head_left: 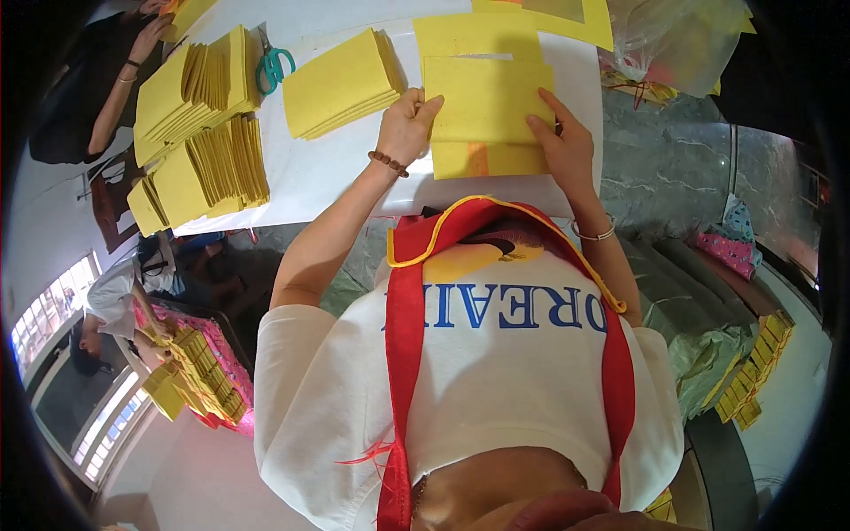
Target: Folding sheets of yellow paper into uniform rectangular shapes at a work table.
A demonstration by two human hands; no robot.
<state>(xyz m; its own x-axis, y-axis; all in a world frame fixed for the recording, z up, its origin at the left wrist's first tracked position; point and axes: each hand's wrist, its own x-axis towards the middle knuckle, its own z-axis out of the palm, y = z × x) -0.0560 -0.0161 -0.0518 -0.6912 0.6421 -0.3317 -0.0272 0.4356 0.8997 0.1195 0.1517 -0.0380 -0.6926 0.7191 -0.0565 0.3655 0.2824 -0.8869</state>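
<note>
Head view shows both hands on a yellow sheet (487, 99) lying flat on the white worktop (328, 168), just ahead of the person's chest. The left hand (407, 124) grips the sheet's left edge, fingers (423, 108) curled narrow over it; the right hand (567, 146) presses its right edge with fingers spread flat. Under it lies another yellow sheet with an orange strip (482, 161). The sheet looks thin, light and limp, likely to crease or slip over the ones below, so it is best held at 2 opposite edges. A yellow stack (341, 84) sits just left, scissors (273, 66) beyond, more stacks (199, 133) well apart.
</note>
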